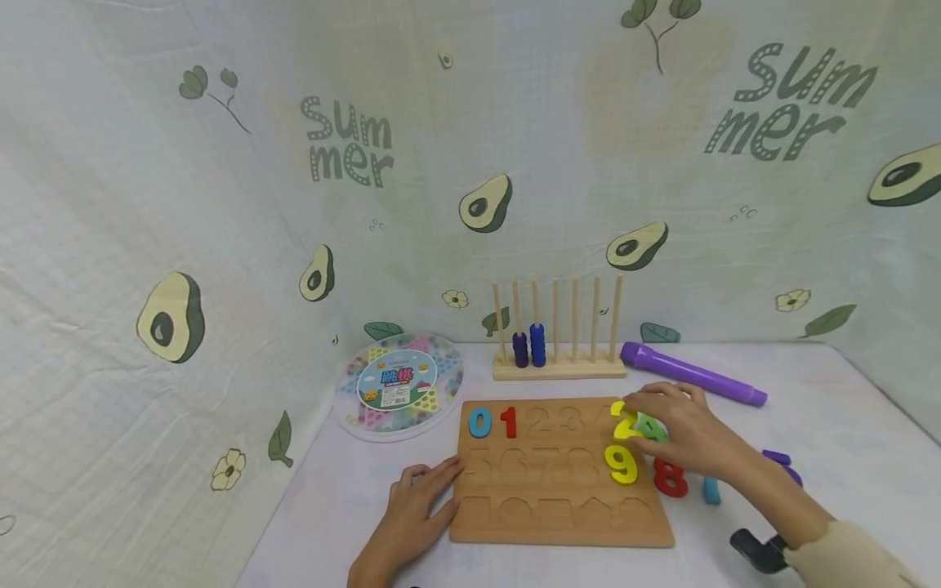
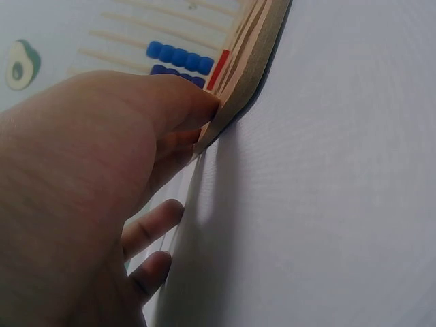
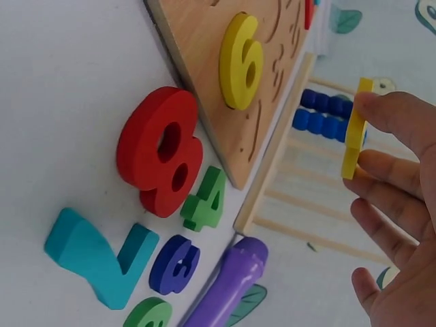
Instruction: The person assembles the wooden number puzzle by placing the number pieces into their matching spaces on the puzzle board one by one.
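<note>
A yellow number 2 [image 1: 626,423] is pinched between the thumb and fingers of my right hand [image 1: 687,429], above the board's right end; the right wrist view shows this yellow piece [image 3: 355,129] edge-on. My left hand [image 1: 419,510] rests its thumb and a finger against the left edge of the wooden number board [image 1: 544,535]. A blue 0 [image 1: 480,423] and a red 1 [image 1: 509,422] sit in the top row. At the right of the middle row lies a yellow 9 [image 1: 621,465]. The other visible recesses hold no pieces.
Right of the board lie a red 8 [image 3: 160,150], a green 4 [image 3: 204,199], a teal number [image 3: 102,259] and a blue 3 [image 3: 175,264]. Behind stand a wooden bead rack [image 1: 559,370], a purple stick [image 1: 694,374] and a round game box [image 1: 399,388].
</note>
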Available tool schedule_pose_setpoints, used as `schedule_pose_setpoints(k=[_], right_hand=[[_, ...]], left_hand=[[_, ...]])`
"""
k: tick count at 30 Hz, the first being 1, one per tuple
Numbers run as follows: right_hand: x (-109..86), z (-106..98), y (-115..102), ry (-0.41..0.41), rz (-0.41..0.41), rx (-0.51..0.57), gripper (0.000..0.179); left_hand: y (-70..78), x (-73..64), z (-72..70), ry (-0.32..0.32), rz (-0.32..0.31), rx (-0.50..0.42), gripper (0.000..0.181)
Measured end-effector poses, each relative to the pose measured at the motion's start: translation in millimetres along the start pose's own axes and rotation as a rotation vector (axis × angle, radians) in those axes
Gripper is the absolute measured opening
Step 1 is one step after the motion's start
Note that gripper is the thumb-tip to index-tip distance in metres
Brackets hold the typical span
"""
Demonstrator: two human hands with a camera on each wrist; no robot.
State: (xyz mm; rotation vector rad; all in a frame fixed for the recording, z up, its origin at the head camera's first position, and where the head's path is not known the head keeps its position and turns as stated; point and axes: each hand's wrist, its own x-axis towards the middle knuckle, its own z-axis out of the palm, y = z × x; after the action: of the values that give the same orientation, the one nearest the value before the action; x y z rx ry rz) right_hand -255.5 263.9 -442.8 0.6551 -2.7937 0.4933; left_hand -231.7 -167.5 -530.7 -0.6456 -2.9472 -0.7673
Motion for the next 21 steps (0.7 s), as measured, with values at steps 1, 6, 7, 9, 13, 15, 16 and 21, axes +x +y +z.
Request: schedule_pose_setpoints(k=[1, 6, 7, 9, 13, 15, 16, 21], right_hand=[[1.4, 0.6, -0.4, 0.002, 0.0, -0.001, 0.048], [9.2, 2.1, -3.7, -0.006, 0.001, -0.008, 0.047], [11.0, 2.5, -4.8, -0.01, 0.0, -0.009, 0.047], [14.9, 3.1, -7.2, -0.014, -0.009, -0.008, 0.046], [22.8, 5.4, -12.5, -0.019, -0.031, 0.0, 0.046], [26.5, 7.4, -14.7, -0.026, -0.036, 0.006, 0.045], [28.2, 8.7, -15.6, -0.031, -0.037, 0.008, 0.045], [36.1, 16.5, -17.8, -0.043, -0.047, -0.001, 0.042]], left_hand=[[0.0, 0.0, 0.1, 0.0, -0.001, -0.001, 0.049], [1.0, 0.0, 0.4, 0.0, -0.001, -0.008, 0.049], [1.1, -0.1, 0.2, 0.001, 0.0, -0.011, 0.049], [0.9, -0.2, 0.4, 0.003, 0.007, -0.011, 0.049], [-0.1, -0.2, 1.3, 0.011, 0.013, -0.005, 0.049], [-1.1, 0.0, 1.9, 0.011, 0.01, -0.002, 0.049], [-1.5, 0.1, 2.1, 0.01, 0.007, -0.002, 0.049], [-3.7, 0.8, 2.8, 0.0, 0.0, 0.002, 0.05]])
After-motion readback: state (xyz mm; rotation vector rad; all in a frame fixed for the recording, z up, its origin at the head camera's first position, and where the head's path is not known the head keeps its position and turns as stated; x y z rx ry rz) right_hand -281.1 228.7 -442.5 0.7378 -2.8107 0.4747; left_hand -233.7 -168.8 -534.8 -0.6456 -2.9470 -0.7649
